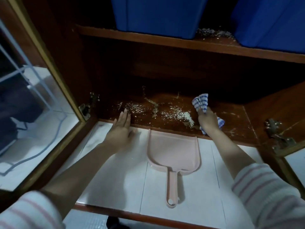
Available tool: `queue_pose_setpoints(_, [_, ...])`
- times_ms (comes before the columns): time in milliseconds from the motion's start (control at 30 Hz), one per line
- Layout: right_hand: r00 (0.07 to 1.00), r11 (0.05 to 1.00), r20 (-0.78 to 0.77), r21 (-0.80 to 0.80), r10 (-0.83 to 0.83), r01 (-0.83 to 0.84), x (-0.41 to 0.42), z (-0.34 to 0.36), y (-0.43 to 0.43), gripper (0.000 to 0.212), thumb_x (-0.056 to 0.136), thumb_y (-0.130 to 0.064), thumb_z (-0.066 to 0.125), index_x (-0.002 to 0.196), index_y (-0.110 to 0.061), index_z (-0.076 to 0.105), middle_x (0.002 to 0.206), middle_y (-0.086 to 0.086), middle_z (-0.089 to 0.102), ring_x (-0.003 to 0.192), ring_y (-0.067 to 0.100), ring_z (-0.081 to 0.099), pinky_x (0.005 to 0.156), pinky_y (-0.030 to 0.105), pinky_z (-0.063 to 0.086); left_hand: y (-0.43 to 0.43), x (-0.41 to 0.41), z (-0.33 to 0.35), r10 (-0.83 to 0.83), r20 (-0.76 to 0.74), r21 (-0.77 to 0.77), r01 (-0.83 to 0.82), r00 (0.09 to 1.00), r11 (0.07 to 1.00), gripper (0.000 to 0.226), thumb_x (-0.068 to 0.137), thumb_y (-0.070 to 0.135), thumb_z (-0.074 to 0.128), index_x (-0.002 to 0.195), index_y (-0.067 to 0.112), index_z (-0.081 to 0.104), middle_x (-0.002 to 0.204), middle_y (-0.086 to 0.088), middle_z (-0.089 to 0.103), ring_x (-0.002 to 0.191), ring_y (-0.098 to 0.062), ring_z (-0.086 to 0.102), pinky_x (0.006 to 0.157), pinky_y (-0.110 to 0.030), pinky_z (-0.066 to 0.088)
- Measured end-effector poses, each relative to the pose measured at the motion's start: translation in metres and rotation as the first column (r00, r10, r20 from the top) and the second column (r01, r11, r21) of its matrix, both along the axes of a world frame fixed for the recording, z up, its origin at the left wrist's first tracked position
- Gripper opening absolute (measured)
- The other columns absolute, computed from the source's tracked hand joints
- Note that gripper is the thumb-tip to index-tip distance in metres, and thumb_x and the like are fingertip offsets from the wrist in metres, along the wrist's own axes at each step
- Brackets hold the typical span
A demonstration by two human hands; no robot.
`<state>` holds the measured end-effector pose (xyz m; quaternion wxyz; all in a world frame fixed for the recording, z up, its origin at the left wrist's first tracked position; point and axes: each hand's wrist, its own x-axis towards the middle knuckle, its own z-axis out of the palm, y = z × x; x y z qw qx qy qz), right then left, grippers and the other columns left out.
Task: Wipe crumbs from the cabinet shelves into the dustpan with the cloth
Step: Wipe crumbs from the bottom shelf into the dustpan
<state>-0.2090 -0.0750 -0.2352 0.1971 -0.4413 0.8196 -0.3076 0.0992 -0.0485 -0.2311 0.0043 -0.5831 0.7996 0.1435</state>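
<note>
Head view shows you the cabinet (99,66) filling the frame, its upper shelf (148,39) across the top carrying two blue bins (156,14). At centre frame, the lower shelf (231,123) holds most of the mess. Your pink dustpan (173,151) lies on white tile below, mouth at the shelf edge, apparently empty. Your left hand (121,128) rests flat on that edge, fingers straight. Your right hand (208,120) clutches the cloth (200,101) at centre right. Crumbs (175,114) lie between your hands, with a second scatter (212,33) at top right. By the look of it, the wiping is barely begun.
</note>
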Motion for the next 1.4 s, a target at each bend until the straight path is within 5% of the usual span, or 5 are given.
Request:
queue_pose_setpoints(167, [0.989,0.989,0.025,0.008,0.146,-0.147,0.036,0.005,-0.005,0.043,0.099,-0.044,0.033,0.127,-0.016,0.050,0.125,0.015,0.059,0.116,0.031,0.052,0.088,0.040,0.047,0.005,0.001,-0.008,0.019,0.113,0.001,-0.019,0.993,1.000,0.067,0.101,0.041,0.019,0.147,0.001,-0.009,0.154,-0.012,-0.022,0.144,-0.020,-0.017,0.116,-0.034,-0.009])
queue_pose_setpoints(333, [0.880,0.995,0.466,-0.011,0.095,-0.101,0.044,0.026,-0.002,0.033,0.100,-0.041,0.036,0.089,-0.015,0.052,0.057,0.003,0.047,0.034,0.011,0.040,0.033,0.013,0.029,0.002,0.001,-0.012,0.009,0.152,0.003,-0.009,0.988,1.000,0.072,0.100,0.045,0.021,0.146,0.000,-0.012,0.153,-0.013,-0.025,0.143,-0.022,-0.020,0.116,-0.035,-0.009])
queue_pose_setpoints(767, [0.996,0.995,-0.054,0.070,0.075,-0.072,0.006,0.019,-0.002,0.040,0.101,-0.034,0.034,0.128,-0.011,0.051,0.128,0.016,0.057,0.113,0.036,0.054,0.085,0.035,0.043,0.004,-0.002,-0.010,0.026,0.195,0.015,-0.030,0.980,0.999,0.075,0.097,0.052,0.012,0.145,0.002,-0.015,0.153,-0.011,-0.024,0.142,-0.019,-0.022,0.115,-0.034,-0.012])
queue_pose_setpoints(967, [0.945,0.942,0.065,0.079,0.321,-0.326,0.037,0.028,-0.011,0.029,0.101,-0.032,0.036,0.116,-0.017,0.056,0.088,0.004,0.062,0.044,0.008,0.047,0.029,0.010,0.030,0.005,-0.002,-0.012,0.022,0.185,0.007,-0.024,0.982,1.000,0.076,0.096,0.054,0.010,0.145,0.003,-0.018,0.152,-0.011,-0.027,0.141,-0.019,-0.024,0.115,-0.033,-0.013])
queue_pose_setpoints(1400, [0.880,0.930,0.315,-0.209,0.356,-0.301,0.066,0.089,-0.048,0.021,0.097,-0.008,0.044,0.111,-0.004,0.059,0.093,0.012,0.064,0.068,0.014,0.059,0.063,0.023,0.046,0.009,0.042,0.011,0.122,-0.078,0.097,-0.114,0.990,0.989,0.072,0.099,0.046,0.026,0.148,0.005,-0.006,0.155,-0.006,-0.019,0.143,-0.014,-0.017,0.114,-0.026,-0.008])
